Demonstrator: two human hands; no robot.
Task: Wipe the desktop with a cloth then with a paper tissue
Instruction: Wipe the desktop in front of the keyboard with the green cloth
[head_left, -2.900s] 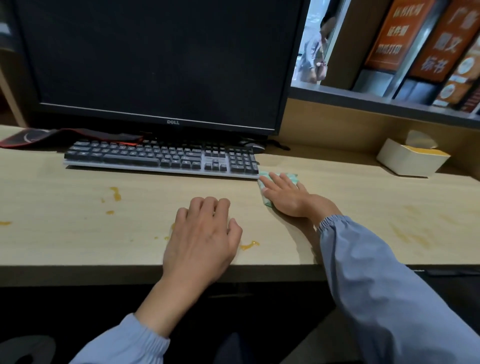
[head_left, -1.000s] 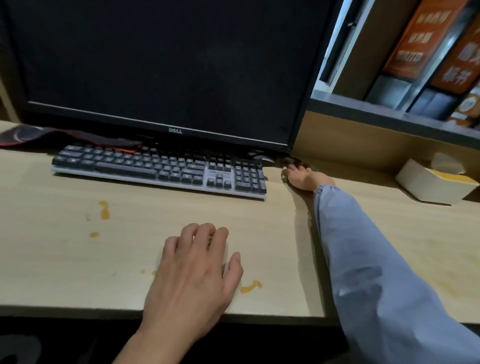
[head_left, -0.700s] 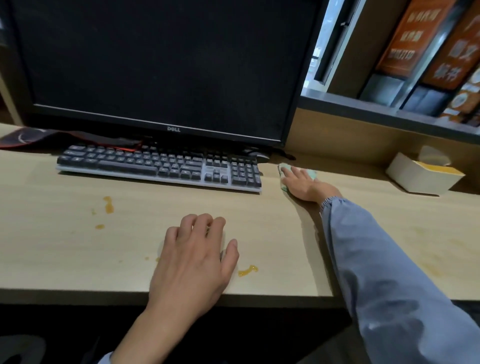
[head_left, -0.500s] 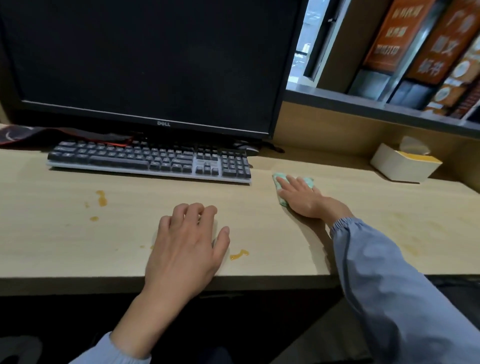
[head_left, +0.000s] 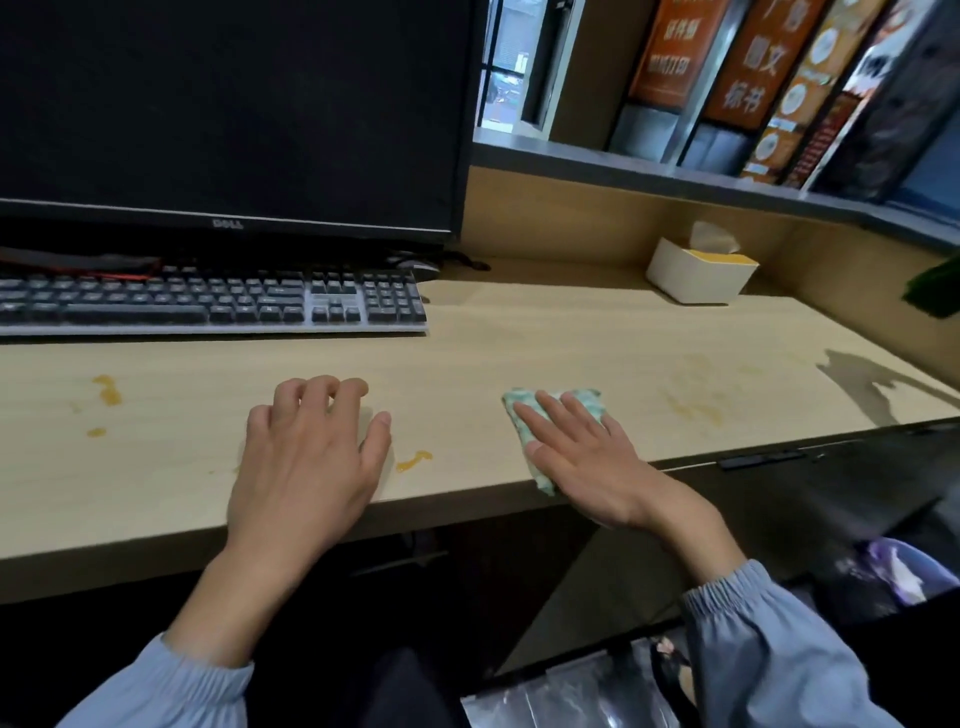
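At the front edge of the desk (head_left: 519, 338), right of its middle, the right hand (head_left: 587, 457) is pressing flat on the green cloth (head_left: 524, 410). Its fingers are lying straight and spread over the cloth, not curling round it. The cloth is lying crumpled under the palm, and its near corner is reaching the front edge.

The left hand (head_left: 306, 457) is resting on the desk near the front edge, left of the cloth and apart from it. Its fingers are bending loosely and grasping nothing. An orange stain (head_left: 413, 460) is sitting just beside its thumb, between the two hands, and more spots (head_left: 109, 389) are lying towards the left edge. Faint yellowish smears (head_left: 696, 400) are showing right of the cloth.

Along the back edge, the keyboard (head_left: 208, 304) is sitting under the dark monitor (head_left: 223, 104). Towards the back right corner, a tissue (head_left: 712, 239) is sticking up from a white box (head_left: 698, 275), well apart from both hands.
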